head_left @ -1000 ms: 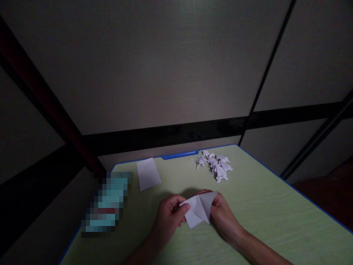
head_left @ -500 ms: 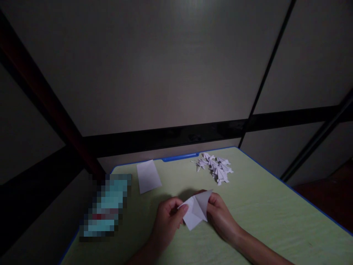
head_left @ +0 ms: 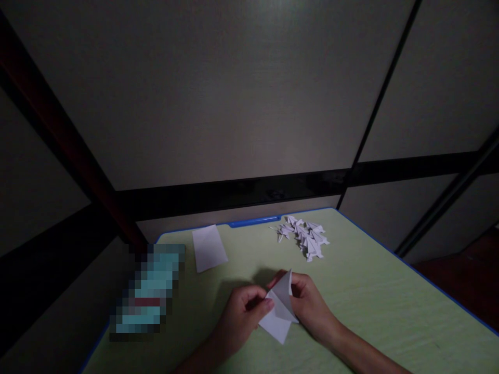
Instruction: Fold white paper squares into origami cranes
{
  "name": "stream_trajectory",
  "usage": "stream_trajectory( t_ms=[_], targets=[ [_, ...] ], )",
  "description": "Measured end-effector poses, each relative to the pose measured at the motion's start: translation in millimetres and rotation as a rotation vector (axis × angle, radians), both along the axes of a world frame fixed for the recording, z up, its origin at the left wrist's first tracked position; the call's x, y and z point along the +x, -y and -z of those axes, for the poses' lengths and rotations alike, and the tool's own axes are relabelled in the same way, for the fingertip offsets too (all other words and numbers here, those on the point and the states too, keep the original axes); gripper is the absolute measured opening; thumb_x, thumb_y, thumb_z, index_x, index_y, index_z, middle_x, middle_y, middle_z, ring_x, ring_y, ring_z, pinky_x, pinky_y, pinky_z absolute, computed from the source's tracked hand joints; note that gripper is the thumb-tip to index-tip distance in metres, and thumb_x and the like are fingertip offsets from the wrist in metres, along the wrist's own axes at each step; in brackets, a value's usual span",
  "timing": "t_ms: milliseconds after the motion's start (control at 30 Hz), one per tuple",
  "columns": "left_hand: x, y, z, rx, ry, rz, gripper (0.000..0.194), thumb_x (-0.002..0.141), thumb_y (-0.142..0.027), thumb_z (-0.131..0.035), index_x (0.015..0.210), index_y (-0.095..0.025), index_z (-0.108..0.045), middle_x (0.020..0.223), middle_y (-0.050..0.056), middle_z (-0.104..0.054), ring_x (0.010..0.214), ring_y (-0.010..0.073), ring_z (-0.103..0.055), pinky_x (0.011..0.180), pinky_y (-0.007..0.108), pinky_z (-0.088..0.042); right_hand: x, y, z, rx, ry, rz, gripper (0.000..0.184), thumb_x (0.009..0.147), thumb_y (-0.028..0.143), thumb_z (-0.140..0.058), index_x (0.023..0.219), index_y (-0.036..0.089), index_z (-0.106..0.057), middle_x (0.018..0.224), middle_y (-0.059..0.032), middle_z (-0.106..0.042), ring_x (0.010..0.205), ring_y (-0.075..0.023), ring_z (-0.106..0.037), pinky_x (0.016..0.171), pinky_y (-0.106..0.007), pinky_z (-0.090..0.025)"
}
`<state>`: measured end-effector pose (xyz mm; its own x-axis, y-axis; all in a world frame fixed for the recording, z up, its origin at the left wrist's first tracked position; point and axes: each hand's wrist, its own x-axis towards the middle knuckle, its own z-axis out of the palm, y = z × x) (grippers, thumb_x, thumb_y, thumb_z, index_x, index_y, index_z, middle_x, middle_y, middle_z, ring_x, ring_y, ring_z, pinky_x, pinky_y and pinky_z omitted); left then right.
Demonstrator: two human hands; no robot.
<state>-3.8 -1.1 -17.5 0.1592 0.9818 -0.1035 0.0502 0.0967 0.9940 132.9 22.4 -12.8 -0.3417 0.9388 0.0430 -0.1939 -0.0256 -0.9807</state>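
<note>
Between my hands, just above the table, is a partly folded sheet of white paper (head_left: 277, 324). One flap stands up to a point and a flat tail hangs toward me. My left hand (head_left: 244, 310) is closed on its left edge, thumb on top at the crease. My right hand (head_left: 307, 298) grips the right side from behind the raised flap; that flap hides some of its fingers. Beyond the hands lies a cluster of small folded white paper figures (head_left: 310, 241), several of them overlapping.
A flat white paper sheet (head_left: 209, 248) lies at the back left of the pale green table (head_left: 374, 291), which has a blue rim. A blurred-out teal object (head_left: 152, 291) sits at the left edge. Blue trim (head_left: 255, 222) runs along the back, before a panelled wall (head_left: 234, 104).
The folded paper has turned and tipped: its raised flap has swung left and upright, and its tail reaches lower. My left hand has shifted slightly right with it.
</note>
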Motion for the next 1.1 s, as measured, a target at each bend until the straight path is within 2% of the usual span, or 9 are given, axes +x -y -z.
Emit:
stream_trajectory(
  t_ms=[200,367,567,800,1100],
  targets=[
    [-0.7,0.3,-0.6,0.030,-0.024,0.006,0.019,0.060,-0.031,-0.058,0.053,-0.013,-0.054,0.046,-0.004,-0.042,0.043,0.0070,-0.037,0.038,0.017,-0.027,1.5,0.1,1.2,0.043,0.014,-0.061,0.017,0.056,0.028,-0.067,0.056,0.012,-0.062,0.050,0.0030,-0.050,0.046,-0.0068,-0.041,0.043,-0.017,-0.033],
    [-1.0,-0.3,0.7,0.056,-0.059,-0.004,0.022,0.061,-0.033,-0.057,0.052,-0.013,-0.055,0.046,-0.004,-0.041,0.041,0.0074,-0.038,0.035,0.017,-0.028,-0.4,1.9,-1.1,-0.012,0.011,-0.059,0.021,0.057,0.031,-0.066,0.052,0.011,-0.061,0.045,0.0040,-0.045,0.044,-0.0063,-0.036,0.041,-0.016,-0.028],
    [-1.7,-0.7,4.1,0.079,-0.075,-0.005,0.028,0.064,-0.038,-0.055,0.051,-0.012,-0.055,0.046,-0.004,-0.040,0.040,0.0064,-0.038,0.034,0.016,-0.028,-1.5,2.6,-4.1,-0.055,-0.005,-0.050,0.029,0.055,0.039,-0.066,0.049,0.011,-0.059,0.044,0.0034,-0.045,0.043,-0.0065,-0.035,0.041,-0.017,-0.027],
    [-1.8,-0.5,0.9,0.089,-0.062,-0.035,0.032,0.065,-0.043,-0.052,0.050,-0.014,-0.050,0.043,-0.005,-0.038,0.039,0.0072,-0.037,0.034,0.017,-0.028,1.1,-0.4,1.3,-0.040,-0.060,-0.113,0.036,0.060,0.046,-0.060,0.054,0.011,-0.057,0.048,0.0034,-0.046,0.044,-0.0064,-0.035,0.043,-0.018,-0.026],
    [-0.5,2.4,-3.7,0.150,-0.122,-0.076,0.030,0.067,-0.036,-0.051,0.047,-0.015,-0.046,0.043,-0.005,-0.037,0.040,0.0069,-0.035,0.037,0.017,-0.025,0.8,0.1,-7.9,0.034,0.000,-0.153,0.030,0.058,0.039,-0.065,0.062,0.012,-0.055,0.051,0.0045,-0.046,0.045,-0.0061,-0.037,0.044,-0.018,-0.026]
  ],
)
